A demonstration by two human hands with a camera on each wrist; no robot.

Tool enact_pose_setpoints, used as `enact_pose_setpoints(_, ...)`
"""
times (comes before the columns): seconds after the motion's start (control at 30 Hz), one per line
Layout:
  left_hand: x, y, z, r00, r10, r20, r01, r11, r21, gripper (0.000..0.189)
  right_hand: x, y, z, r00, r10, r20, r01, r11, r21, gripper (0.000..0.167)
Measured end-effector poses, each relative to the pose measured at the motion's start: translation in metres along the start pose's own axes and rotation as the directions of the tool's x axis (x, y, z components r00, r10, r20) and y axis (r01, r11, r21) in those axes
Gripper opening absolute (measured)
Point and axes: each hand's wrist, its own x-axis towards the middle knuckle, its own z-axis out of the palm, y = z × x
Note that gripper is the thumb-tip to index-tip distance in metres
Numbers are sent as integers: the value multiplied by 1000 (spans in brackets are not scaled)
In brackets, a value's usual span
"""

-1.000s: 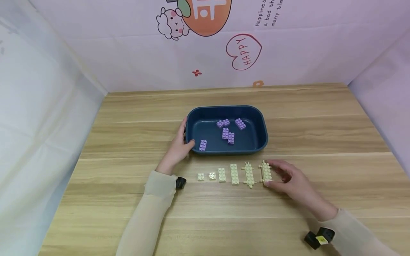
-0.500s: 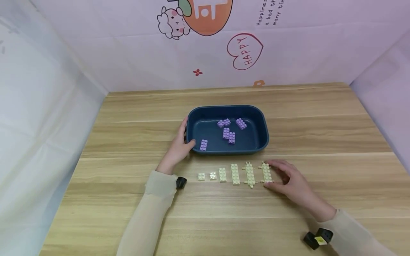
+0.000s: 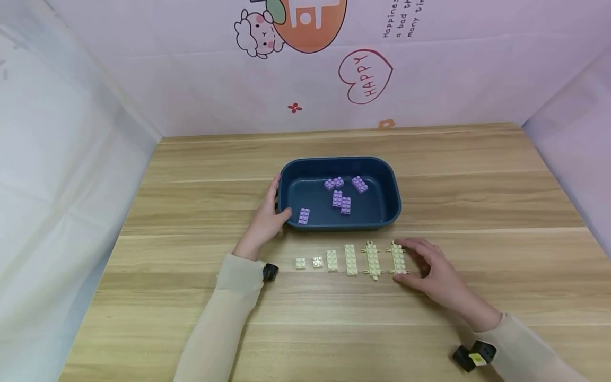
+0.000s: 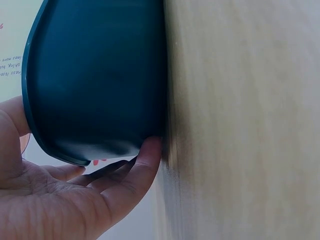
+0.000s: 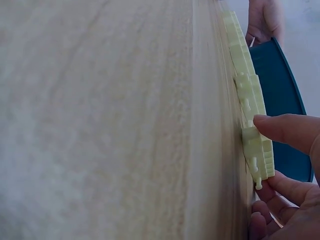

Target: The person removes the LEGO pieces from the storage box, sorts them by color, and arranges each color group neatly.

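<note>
My left hand (image 3: 264, 225) grips the left end of a dark blue tray (image 3: 340, 227), thumb over the front rim and fingers along the outer side. In the left wrist view its fingers reach around the tray's corner (image 4: 100, 80). Several purple bricks (image 3: 337, 199) lie inside. With thumb and fingertips at its two ends, my right hand (image 3: 441, 276) pinches a pale yellow studded building-block base with side pegs (image 3: 398, 259). This base stands at the right end of a row on the table. Beside it lies a similar pegged base (image 3: 373, 260).
Leftward the row continues with a long pale yellow brick (image 3: 350, 260), a shorter one (image 3: 331, 260) and two small square ones (image 3: 317, 262). The wooden table (image 3: 191, 212) meets a white printed cloth (image 3: 215, 95) at the back; cloth also hangs at both sides.
The pegged base under my right hand has straightened slightly, and the fingers have shifted a little on it. My left hand and the tray have kept their place.
</note>
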Motion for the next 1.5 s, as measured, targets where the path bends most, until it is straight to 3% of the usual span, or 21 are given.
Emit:
enact_pose_setpoints(0.17,-1,1,-1,1000,7,1,-7,1000,3,83,0,0,-1,999,-30,-13,31,999,13,66)
enact_pose_setpoints(0.3,-2,1,-1,1000,1,-5,-1,1000,3,83,2,-3,-7,1000,-3,-3,3,998,60,66)
enact_pose_setpoints(0.4,-3,1,0,1000,-7,-3,7,1000,0,83,9,-14,-17,999,14,-41,-12,998,60,60)
enact_pose_setpoints(0.6,-6,4,-1,1000,-8,0,8,1000,-20,83,48,-58,-37,986,-68,-152,74,997,32,48)
enact_pose_setpoints(0.8,-8,0,1,1000,-9,-6,9,1000,-22,83,105,-102,-42,995,-91,-39,91,996,7,38)
enact_pose_setpoints(0.97,-10,2,5,1000,7,-19,-8,1000,-26,82,145,-111,-31,999,-15,49,16,1000,-15,40)
enact_pose_setpoints(1.2,-14,-1,6,999,36,0,-36,999,-31,82,177,-102,-5,984,155,92,-158,987,27,42)
enact_pose_setpoints(1.37,-14,-1,6,998,69,-11,-69,997,-15,82,188,-96,10,986,137,93,-138,990,2,42)
enact_pose_setpoints(1.5,-14,2,4,999,30,-23,-31,999,-44,83,192,-92,24,988,110,110,-104,993,-62,43)
